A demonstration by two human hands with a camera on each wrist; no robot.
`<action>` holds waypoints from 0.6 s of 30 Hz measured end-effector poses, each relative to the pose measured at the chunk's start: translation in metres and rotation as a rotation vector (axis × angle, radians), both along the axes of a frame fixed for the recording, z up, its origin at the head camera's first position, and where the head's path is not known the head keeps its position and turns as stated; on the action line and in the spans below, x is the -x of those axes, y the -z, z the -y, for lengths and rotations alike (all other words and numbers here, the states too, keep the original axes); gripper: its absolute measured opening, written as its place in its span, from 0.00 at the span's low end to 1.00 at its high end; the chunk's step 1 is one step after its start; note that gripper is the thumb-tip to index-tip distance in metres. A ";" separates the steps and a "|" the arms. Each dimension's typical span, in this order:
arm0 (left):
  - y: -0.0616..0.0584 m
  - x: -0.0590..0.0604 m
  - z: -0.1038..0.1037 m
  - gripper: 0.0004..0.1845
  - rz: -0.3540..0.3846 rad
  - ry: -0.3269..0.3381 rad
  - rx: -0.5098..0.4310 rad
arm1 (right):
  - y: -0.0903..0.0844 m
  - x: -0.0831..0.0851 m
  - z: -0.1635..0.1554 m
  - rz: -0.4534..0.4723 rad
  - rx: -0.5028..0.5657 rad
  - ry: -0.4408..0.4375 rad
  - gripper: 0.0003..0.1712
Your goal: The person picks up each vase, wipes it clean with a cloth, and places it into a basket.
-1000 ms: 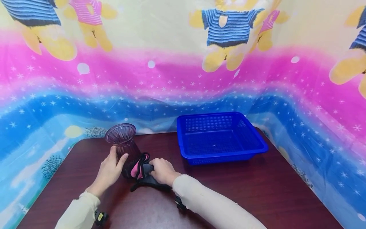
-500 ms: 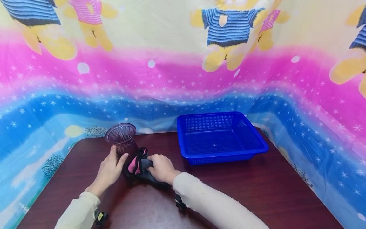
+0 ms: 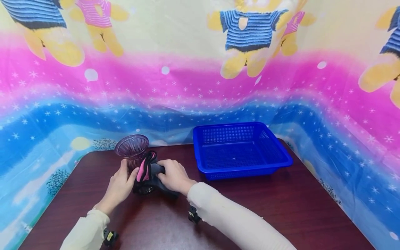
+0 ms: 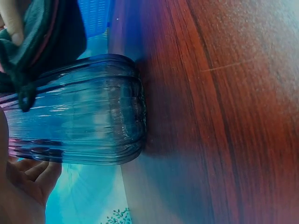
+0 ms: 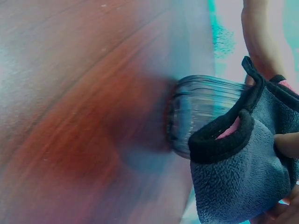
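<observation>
A purple-tinted ribbed glass vase (image 3: 132,146) with a flared rim stands upright on the table, left of the middle. My left hand (image 3: 118,187) grips its body from the left, fingers behind it and thumb in front. In my right hand (image 3: 175,176) is a bunched cleaning cloth (image 3: 144,169), grey on one side and pink on the other, with black edging. It lies against the vase's right side. The left wrist view shows the ribbed lower part of the vase (image 4: 93,116) and its base on the wood. Up close, the cloth (image 5: 243,172) folds around my right fingers.
A blue plastic basket (image 3: 243,172) with mesh sides stands at the back right of the dark wooden table (image 3: 250,208). A patterned curtain (image 3: 175,90) hangs close behind and along both sides of the table.
My right hand has moved the cloth up along the vase and slightly left, uncovering more of the vase's base. The left hand and the vase have stayed in place.
</observation>
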State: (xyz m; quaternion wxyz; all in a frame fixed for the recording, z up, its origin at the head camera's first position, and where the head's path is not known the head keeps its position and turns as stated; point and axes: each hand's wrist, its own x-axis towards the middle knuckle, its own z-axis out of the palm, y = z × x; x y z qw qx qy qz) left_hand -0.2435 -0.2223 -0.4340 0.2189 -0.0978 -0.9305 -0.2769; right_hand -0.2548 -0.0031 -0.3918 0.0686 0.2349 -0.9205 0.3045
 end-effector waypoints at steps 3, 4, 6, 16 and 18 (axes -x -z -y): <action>-0.001 0.000 0.000 0.18 -0.001 -0.001 0.007 | -0.006 0.000 0.001 -0.008 0.016 0.000 0.05; -0.001 0.000 0.001 0.18 0.002 -0.001 0.008 | -0.008 0.000 0.001 -0.011 0.020 -0.002 0.05; -0.001 -0.001 0.001 0.18 0.008 -0.004 0.008 | -0.012 0.000 0.002 -0.019 0.023 -0.003 0.04; -0.002 -0.002 0.002 0.19 0.019 -0.007 0.012 | -0.006 -0.002 0.003 -0.010 0.005 0.010 0.03; -0.001 -0.002 0.001 0.19 0.015 -0.006 0.011 | -0.001 -0.002 0.003 -0.004 -0.002 0.016 0.03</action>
